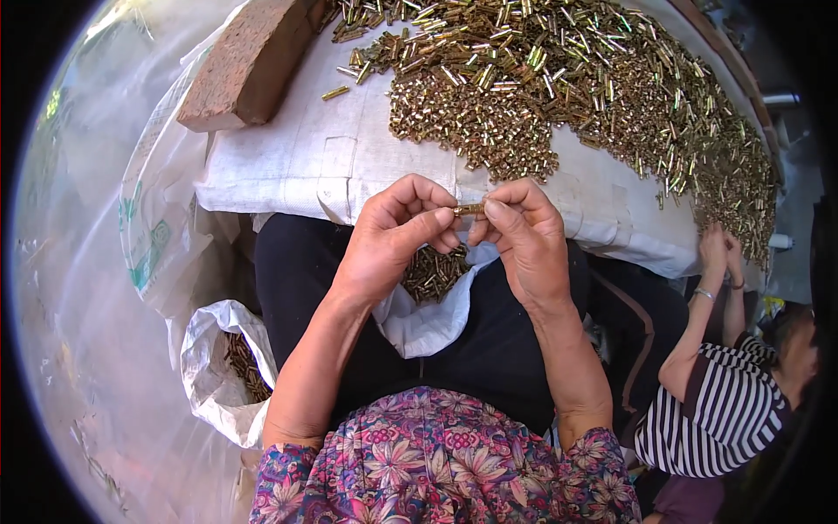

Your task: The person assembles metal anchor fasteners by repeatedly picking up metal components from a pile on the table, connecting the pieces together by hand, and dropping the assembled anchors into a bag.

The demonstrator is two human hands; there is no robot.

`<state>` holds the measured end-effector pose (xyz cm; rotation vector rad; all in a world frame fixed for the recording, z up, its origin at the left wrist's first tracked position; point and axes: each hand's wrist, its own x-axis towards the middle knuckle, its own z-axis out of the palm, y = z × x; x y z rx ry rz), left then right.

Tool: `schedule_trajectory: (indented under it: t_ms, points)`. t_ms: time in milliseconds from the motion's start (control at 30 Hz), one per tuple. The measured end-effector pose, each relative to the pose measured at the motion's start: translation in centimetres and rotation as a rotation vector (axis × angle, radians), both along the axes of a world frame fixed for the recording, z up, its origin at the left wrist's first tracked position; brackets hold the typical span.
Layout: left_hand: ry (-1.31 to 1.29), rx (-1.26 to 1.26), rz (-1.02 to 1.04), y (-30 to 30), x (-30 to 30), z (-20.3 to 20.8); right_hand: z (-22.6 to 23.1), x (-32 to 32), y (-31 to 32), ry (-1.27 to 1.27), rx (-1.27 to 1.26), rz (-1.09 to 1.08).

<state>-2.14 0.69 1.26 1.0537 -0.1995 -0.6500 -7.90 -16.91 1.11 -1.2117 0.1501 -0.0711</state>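
Between both hands, over my lap, is a small brass-coloured metal cylinder point(469, 210). My left hand point(406, 218) pinches its left end between thumb and fingers. At its right end, my right hand point(526, 223) closes thumb and forefinger on it. Just beyond my fingers lies a white cloth-covered work surface point(288, 170), with a heap of short brass-coloured pieces point(476, 122) close to its near edge. Below my hands, a white bag point(428, 327) on my lap holds many longer cylinders point(432, 272). Fine detail on the held piece is too small to make out.
A reddish-brown brick point(249, 65) rests at the surface's far left. Long brass-coloured pieces point(559, 52) are piled across the back and right. On my left, a white sack point(214, 393) contains darker cylinders. At right, a person in a striped top point(711, 410) reaches into the pile.
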Motion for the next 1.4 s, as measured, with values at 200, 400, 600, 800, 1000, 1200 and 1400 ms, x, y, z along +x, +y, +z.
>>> schedule_trajectory:
  t_ms: [200, 400, 600, 800, 1000, 1200, 1400]
  points:
    - [-0.114, 0.079, -0.033, 0.5, 0.0, 0.2, -0.2, -0.4, -0.1, -0.005, 0.094, 0.021]
    - [-0.119, 0.107, -0.188, 1.3, -0.1, 0.8, -0.5, -1.5, -0.6, 0.103, 0.173, 0.148]
    - [0.001, -0.247, -0.369, 1.3, -0.8, -0.9, -0.2, -2.8, -0.6, 0.162, 0.487, 0.378]
    - [0.046, -0.25, -0.404, 1.3, -1.5, -2.1, -0.2, -3.3, -1.4, 0.118, 0.312, 0.429]
    - [0.105, -0.253, -0.429, 1.6, -2.5, -2.7, 0.8, -2.7, -2.4, 0.15, 0.159, 0.566]
    - [0.106, -0.047, -0.41, 2.6, -1.9, -1.6, 0.8, -1.5, -3.0, 0.219, 0.011, 0.631]
    - [-0.309, 0.58, -0.148, 3.9, 1.6, 0.1, 0.1, 6.7, -9.7, -0.002, -0.951, -0.141]
